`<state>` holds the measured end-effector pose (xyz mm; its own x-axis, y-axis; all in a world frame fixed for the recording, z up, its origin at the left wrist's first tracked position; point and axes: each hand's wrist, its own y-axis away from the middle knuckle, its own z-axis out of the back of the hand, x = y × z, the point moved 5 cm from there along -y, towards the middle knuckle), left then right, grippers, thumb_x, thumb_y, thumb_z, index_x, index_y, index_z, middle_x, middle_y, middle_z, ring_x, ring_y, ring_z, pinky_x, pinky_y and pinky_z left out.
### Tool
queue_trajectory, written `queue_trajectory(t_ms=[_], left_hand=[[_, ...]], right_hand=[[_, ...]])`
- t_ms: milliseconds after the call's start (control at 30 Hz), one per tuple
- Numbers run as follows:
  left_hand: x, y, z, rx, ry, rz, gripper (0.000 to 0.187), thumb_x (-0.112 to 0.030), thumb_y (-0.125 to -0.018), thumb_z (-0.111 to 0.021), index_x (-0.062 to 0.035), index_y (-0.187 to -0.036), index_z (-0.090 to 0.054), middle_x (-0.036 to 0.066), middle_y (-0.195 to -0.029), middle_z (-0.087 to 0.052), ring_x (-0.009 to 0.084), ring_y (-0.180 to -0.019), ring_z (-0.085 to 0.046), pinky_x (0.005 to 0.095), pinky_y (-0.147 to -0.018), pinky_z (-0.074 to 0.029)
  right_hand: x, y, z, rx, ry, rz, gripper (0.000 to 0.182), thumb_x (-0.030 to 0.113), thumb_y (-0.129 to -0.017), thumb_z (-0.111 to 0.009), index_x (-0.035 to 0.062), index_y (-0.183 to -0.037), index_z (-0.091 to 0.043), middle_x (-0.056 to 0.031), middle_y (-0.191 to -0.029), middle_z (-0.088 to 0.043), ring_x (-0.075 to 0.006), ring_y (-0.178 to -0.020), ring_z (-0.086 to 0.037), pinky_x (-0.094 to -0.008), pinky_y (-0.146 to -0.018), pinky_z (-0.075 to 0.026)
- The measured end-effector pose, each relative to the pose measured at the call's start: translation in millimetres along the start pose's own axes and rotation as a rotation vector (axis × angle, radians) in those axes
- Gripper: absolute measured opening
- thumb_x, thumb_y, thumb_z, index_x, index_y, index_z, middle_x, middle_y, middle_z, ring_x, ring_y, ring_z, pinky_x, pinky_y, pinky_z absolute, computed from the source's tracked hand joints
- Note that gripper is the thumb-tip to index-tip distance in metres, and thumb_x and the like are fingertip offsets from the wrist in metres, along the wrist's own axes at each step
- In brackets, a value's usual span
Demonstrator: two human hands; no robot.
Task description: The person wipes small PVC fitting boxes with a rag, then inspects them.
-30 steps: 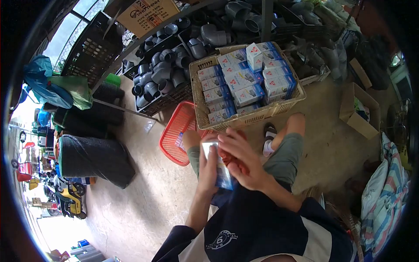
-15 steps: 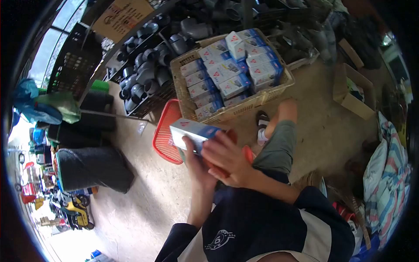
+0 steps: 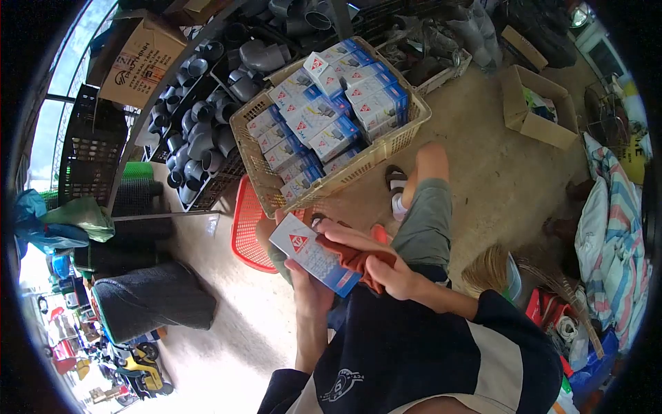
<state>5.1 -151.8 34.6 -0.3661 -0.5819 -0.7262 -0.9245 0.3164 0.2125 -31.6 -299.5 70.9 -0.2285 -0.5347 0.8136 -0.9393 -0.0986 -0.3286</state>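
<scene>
My left hand (image 3: 309,288) grips a white and blue cardboard box (image 3: 303,250) from below, its broad face with a red emblem turned up. A rust-coloured cloth (image 3: 350,261) is bunched in my right hand (image 3: 390,274) and lies against the blue end of the box. Just beyond my hands, a beige plastic crate (image 3: 376,153) holds several similar boxes (image 3: 334,136), stacked in rows. One box (image 3: 321,72) stands tilted on top of the others. Beside the crate, a red plastic basket (image 3: 247,231) rests on the floor, partly hidden by my leg.
Grey pipe fittings (image 3: 201,141) fill black crates at the back left. A dark mesh roll (image 3: 155,301) lies on the left. To the right are an open carton (image 3: 545,127), a straw broom (image 3: 486,269) and a striped sack (image 3: 607,234).
The box has turned so its broad emblem face shows upward. My right hand with the cloth has shifted from the box's upper side to its right end. The camera view has shifted.
</scene>
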Motion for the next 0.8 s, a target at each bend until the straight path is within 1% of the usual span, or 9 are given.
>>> queue_trajectory(t_ms=[100,233,333,433,533,567,667,767,800], left_hand=[[-12,-3,7,-0.045,-0.160,0.042,0.076,-0.063,-0.101,-0.042,-0.0061,-0.151,-0.036,0.017,-0.152,-0.043,0.0299,-0.133,-0.051,0.0466,-0.111,-0.043],[-22,6,0,-0.098,-0.178,0.089,0.066,-0.052,-0.108,-0.033,-0.0050,-0.154,-0.031,0.017,-0.152,-0.042,0.0284,-0.136,-0.049,0.0434,-0.113,-0.041],[-20,8,-3,-0.104,-0.277,0.103,0.064,-0.048,-0.109,-0.029,-0.0048,-0.157,-0.025,0.017,-0.151,-0.044,0.0278,-0.135,-0.049,0.0430,-0.113,-0.041],[-22,8,-20,-0.133,-0.342,0.096,0.061,-0.043,-0.111,-0.020,-0.0018,-0.156,-0.026,0.017,-0.150,-0.046,0.0267,-0.133,-0.052,0.0405,-0.111,-0.042],[-14,9,-13,-0.034,-0.523,0.118,0.059,-0.040,-0.112,-0.025,0.0013,-0.154,-0.030,0.016,-0.150,-0.046,0.0246,-0.134,-0.050,0.0383,-0.112,-0.041],[4,18,6,-0.026,-0.588,0.054,0.056,-0.034,-0.112,-0.030,0.0027,-0.154,-0.031,0.015,-0.146,-0.049,0.0218,-0.130,-0.051,0.0355,-0.109,-0.040],[-7,29,-34,0.191,-0.654,-0.099,0.081,-0.045,-0.101,-0.057,0.0042,-0.156,-0.025,0.014,-0.134,-0.056,0.0217,-0.118,-0.056,0.0326,-0.102,-0.043],[-19,15,-29,0.112,-0.886,-0.247,0.099,-0.051,-0.088,-0.074,0.0069,-0.154,-0.029,0.021,-0.123,-0.063,0.0282,-0.109,-0.064,0.0389,-0.092,-0.051],[-25,8,-22,0.087,-0.996,-0.336,0.100,-0.052,-0.086,-0.076,0.0074,-0.153,-0.030,0.023,-0.121,-0.064,0.0300,-0.107,-0.066,0.0405,-0.089,-0.052]], right_hand=[[12,0,-10,0.111,0.587,0.072,0.059,0.033,-0.097,-0.062,0.0034,-0.147,-0.050,-0.0151,-0.159,-0.038,-0.0331,-0.152,-0.027,-0.0511,-0.118,-0.027],[-1,-4,-36,0.223,1.008,0.308,0.061,0.027,-0.086,-0.073,0.0178,-0.144,-0.056,-0.0021,-0.154,-0.047,-0.0332,-0.148,-0.035,-0.0571,-0.117,-0.026],[2,-24,-27,0.145,1.003,0.384,0.060,0.032,-0.090,-0.070,0.0209,-0.146,-0.053,-0.0011,-0.155,-0.046,-0.0270,-0.148,-0.036,-0.0586,-0.119,-0.023],[6,-29,-30,0.024,0.960,0.362,0.055,0.031,-0.092,-0.068,0.0159,-0.143,-0.055,-0.0069,-0.151,-0.050,-0.0302,-0.144,-0.042,-0.0578,-0.118,-0.026],[5,-36,-14,-0.184,0.955,0.353,0.052,0.030,-0.094,-0.066,0.0098,-0.141,-0.056,-0.0126,-0.148,-0.052,-0.0324,-0.140,-0.046,-0.0543,-0.116,-0.029],[5,-39,-4,-0.265,0.954,0.351,0.051,0.030,-0.095,-0.066,0.0076,-0.140,-0.057,-0.0145,-0.147,-0.053,-0.0330,-0.139,-0.047,-0.0526,-0.116,-0.031],[-5,-54,37,-0.472,-0.010,-0.115,0.048,0.028,-0.098,-0.063,0.0025,-0.139,-0.056,-0.0179,-0.144,-0.055,-0.0320,-0.137,-0.050,-0.0467,-0.115,-0.034],[10,-50,35,-0.277,-0.189,-0.135,0.046,0.024,-0.099,-0.061,0.0000,-0.138,-0.056,-0.0176,-0.141,-0.058,-0.0296,-0.136,-0.051,-0.0414,-0.114,-0.035],[17,-50,26,-0.154,0.045,-0.109,0.046,0.023,-0.099,-0.060,0.0007,-0.139,-0.056,-0.0174,-0.141,-0.057,-0.0301,-0.135,-0.051,-0.0416,-0.114,-0.035]])
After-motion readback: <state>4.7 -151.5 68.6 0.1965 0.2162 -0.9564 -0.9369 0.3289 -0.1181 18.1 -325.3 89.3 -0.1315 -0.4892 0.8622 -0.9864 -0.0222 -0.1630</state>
